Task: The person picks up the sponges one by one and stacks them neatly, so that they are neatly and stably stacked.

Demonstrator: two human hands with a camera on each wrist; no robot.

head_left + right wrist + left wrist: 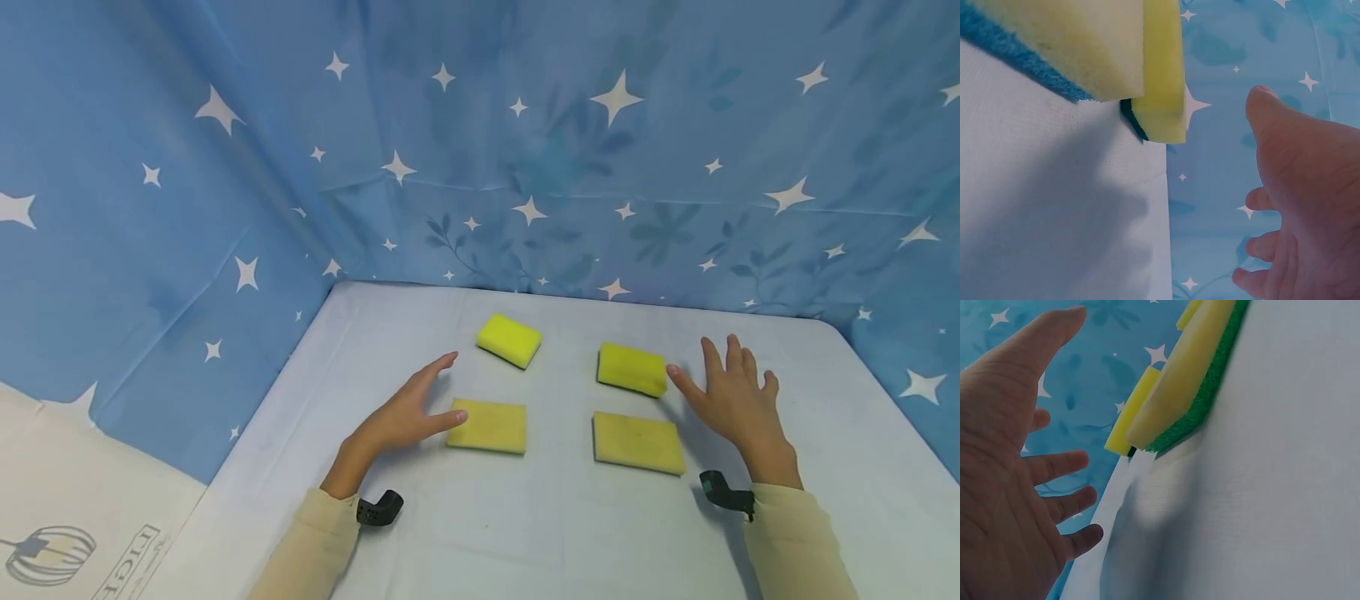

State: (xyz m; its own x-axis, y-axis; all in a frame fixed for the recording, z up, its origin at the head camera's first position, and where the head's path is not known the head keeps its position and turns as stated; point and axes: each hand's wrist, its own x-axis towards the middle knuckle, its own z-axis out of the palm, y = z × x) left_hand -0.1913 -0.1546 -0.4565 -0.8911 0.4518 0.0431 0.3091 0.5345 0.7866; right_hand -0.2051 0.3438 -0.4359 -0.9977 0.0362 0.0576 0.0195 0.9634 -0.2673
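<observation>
Looking down from the head camera, a person's two hands hovered over a pale blue table (555, 533) ringed by star-printed blue cloth (600, 167), with four yellow sponges laid out in a square. The left hand (405, 417), fingers straight and spread, had its thumb tip at the left edge of the near-left sponge (487, 426), though whether it actually touched could not be told; the right hand (731, 396), fingers likewise fanned and holding nothing, had its thumb tip at the right end of the far-right sponge (632, 369). The far-left sponge (509, 340) and near-right sponge (638, 442) lay apart from both hands. The left wrist camera showed what the head view hid — a green scouring layer under the near-left sponge (1179, 381), and a clear gap between it and the open palm (1004, 475). The right wrist camera showed the near-right sponge (1079, 44) resting on a blue scouring layer, the brighter far-right sponge (1163, 69) behind it, and the right hand (1300, 206) off to the side with fingers apart. These sponges are probably light, soft and squashy — best pinched gently across the short sides, thumb against fingers.
</observation>
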